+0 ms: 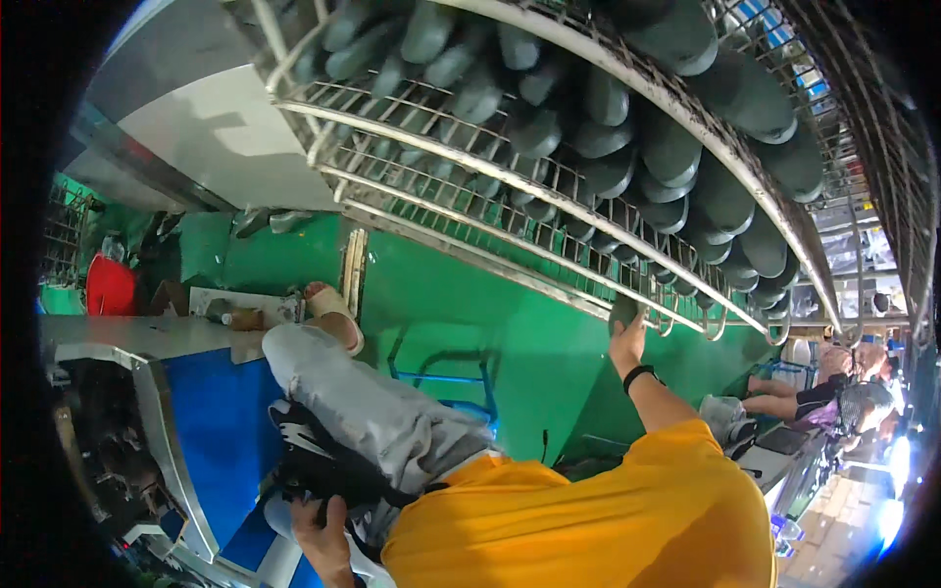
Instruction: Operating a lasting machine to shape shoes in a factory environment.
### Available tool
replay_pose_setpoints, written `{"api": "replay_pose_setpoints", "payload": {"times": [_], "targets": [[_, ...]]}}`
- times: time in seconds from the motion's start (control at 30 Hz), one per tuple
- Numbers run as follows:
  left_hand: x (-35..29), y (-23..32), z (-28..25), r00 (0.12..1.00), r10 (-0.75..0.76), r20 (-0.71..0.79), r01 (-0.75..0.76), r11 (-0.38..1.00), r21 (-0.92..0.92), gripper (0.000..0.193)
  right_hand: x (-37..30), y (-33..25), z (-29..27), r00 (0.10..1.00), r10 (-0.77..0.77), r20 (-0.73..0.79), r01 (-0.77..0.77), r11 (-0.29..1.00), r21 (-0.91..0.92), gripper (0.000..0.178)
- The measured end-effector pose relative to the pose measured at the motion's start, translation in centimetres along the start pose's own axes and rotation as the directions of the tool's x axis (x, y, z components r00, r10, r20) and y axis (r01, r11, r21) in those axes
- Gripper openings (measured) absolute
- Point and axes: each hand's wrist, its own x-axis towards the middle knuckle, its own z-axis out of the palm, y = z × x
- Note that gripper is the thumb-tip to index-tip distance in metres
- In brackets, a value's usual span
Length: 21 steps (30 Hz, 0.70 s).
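My right hand (627, 349), a black band on its wrist, is stretched out to the lower edge of the wire rack. Its fingers are closed around a dark green rounded piece (622, 313), which looks like the end of a shoe last. More dark green shoe lasts (669, 149) lie close together on the rack above. Low on the left, my left hand (321, 529) is curled against a black bag (328, 468) with a white mark, which rests on my lap. The undersides of its fingers are hidden.
The tiered wire rack (529, 184) slants across the top. A blue-framed stool (441, 376) stands on the green floor (421, 294). Left are a blue-sided workbench (211, 412) and a red container (111, 286). Another person (848, 404) sits far right.
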Motion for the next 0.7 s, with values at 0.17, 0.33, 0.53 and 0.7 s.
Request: {"api": "replay_pose_setpoints", "payload": {"times": [0.17,0.33,0.53,0.7], "targets": [[0.1,3.0,3.3,0.986,0.000,-0.167,-0.002,1.000,-0.012,0.026,12.9,7.6,4.7,0.929,0.299,0.219,-0.312,0.950,0.024,0.061],[0.8,4.6,4.3,0.990,0.100,-0.102,-0.087,0.988,0.124,0.028,22.1,15.4,8.3,0.990,-0.012,0.138,0.050,0.960,-0.276,0.054],[0.7,3.3,4.7,0.979,0.106,-0.174,-0.085,0.988,0.128,0.029,23.4,9.4,7.8,0.979,-0.016,0.203,0.034,0.996,-0.084,0.048],[0.3,1.8,2.8,0.981,0.006,-0.192,0.014,0.995,0.103,0.027,20.9,3.0,10.6,0.902,-0.271,0.335,0.229,0.960,0.159,0.042]]}}
